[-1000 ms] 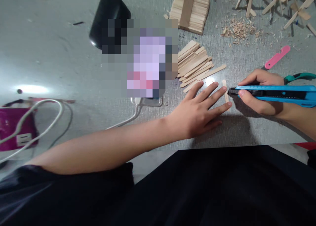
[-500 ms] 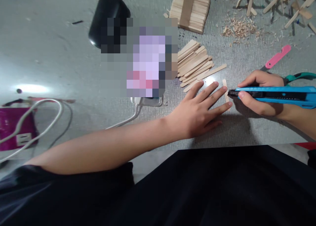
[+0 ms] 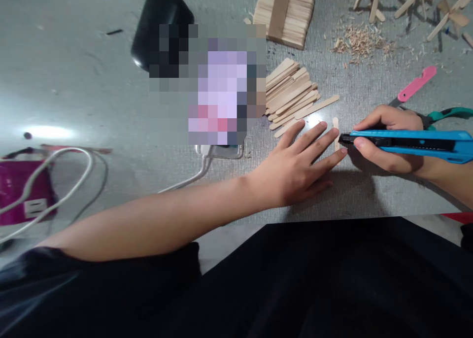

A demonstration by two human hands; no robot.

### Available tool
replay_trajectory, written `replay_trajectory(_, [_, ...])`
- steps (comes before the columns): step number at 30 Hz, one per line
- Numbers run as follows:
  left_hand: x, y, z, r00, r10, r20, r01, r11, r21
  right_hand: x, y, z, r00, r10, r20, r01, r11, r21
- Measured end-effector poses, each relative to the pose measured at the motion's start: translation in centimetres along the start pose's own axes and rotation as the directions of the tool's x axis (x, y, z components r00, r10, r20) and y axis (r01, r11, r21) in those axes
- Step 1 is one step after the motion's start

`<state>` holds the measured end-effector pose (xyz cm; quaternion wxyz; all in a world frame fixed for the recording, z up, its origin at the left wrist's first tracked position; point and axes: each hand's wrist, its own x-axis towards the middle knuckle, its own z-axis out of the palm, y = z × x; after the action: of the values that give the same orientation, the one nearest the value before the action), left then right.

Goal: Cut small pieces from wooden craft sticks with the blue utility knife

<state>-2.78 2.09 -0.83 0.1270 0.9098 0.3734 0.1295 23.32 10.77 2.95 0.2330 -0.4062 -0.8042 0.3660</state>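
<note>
A blue utility knife (image 3: 417,142) is gripped in my right hand (image 3: 388,131), its black tip pointing left. That tip meets a short wooden craft stick (image 3: 335,123) lying upright in view on the table. My left hand (image 3: 299,165) lies flat with fingers spread, two fingertips resting on the stick and partly covering it. Just beyond my left fingers is a loose pile of craft sticks (image 3: 291,94). A pink folding knife (image 3: 417,84) and a green-handled tool (image 3: 451,115) lie behind my right hand, the tool partly hidden.
A banded bundle of craft sticks (image 3: 295,17) lies at the back, near wood shavings (image 3: 360,42) and scattered joined sticks (image 3: 417,0). Left of centre are a black rounded object (image 3: 158,22), a blurred-out phone (image 3: 221,91) with a white cable (image 3: 185,180), and a purple packet (image 3: 22,190).
My right hand and the utility knife have shifted slightly to the left, and the craft stick has tilted a little. My left hand stays in place.
</note>
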Motion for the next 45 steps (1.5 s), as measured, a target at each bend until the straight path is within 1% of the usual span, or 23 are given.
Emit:
replay_trajectory(7, [-0.1,0.0,0.2,1.0,0.002,-0.021,-0.002,1.0,0.006,0.0,-0.3,0.2,0.999,-0.003,-0.053,0.002,1.0,-0.013])
replay_trajectory(10, [0.0,0.0,0.3,0.999,0.008,-0.033,-0.007,1.0,0.025,-0.1,0.0,0.2,0.999,0.015,-0.036,-0.016,1.0,-0.02])
replay_trajectory(13, [0.0,0.0,0.3,1.0,0.001,-0.028,0.0,0.999,0.032,-0.2,0.4,0.0,1.0,-0.003,-0.005,0.002,1.0,-0.025])
replay_trajectory(16, [0.0,0.0,0.3,1.0,-0.006,-0.017,0.006,1.0,0.015,-0.2,0.5,-0.1,1.0,-0.018,-0.003,0.018,1.0,-0.022])
replay_trajectory(21, [-0.1,0.0,0.2,0.999,0.001,-0.041,-0.001,1.0,-0.011,-0.1,0.2,0.0,0.999,0.023,-0.021,-0.024,0.999,-0.039])
replay_trajectory(26, [-0.1,0.0,0.1,0.999,0.004,-0.037,-0.005,1.0,-0.006,-0.3,0.2,0.1,0.997,0.055,-0.045,-0.058,0.997,-0.052])
replay_trajectory(32, [-0.1,0.0,0.1,0.999,-0.005,-0.047,0.003,0.999,-0.039,-0.1,-0.2,0.4,0.997,0.047,-0.064,-0.048,0.999,-0.011])
replay_trajectory(35, [0.0,0.0,0.1,0.999,0.0,-0.048,-0.001,1.0,-0.022,-0.1,-0.4,0.4,0.996,0.048,-0.071,-0.049,0.999,-0.003])
replay_trajectory(41, [-0.1,-0.1,0.3,0.998,0.016,-0.067,-0.015,1.0,0.012,-0.1,-0.7,0.1,0.999,0.044,-0.029,-0.045,0.998,-0.034])
replay_trajectory(45, [-0.2,-0.2,0.4,0.992,0.05,-0.118,-0.046,0.998,0.034,0.0,-0.6,0.1,0.999,0.039,-0.02,-0.04,0.998,-0.045])
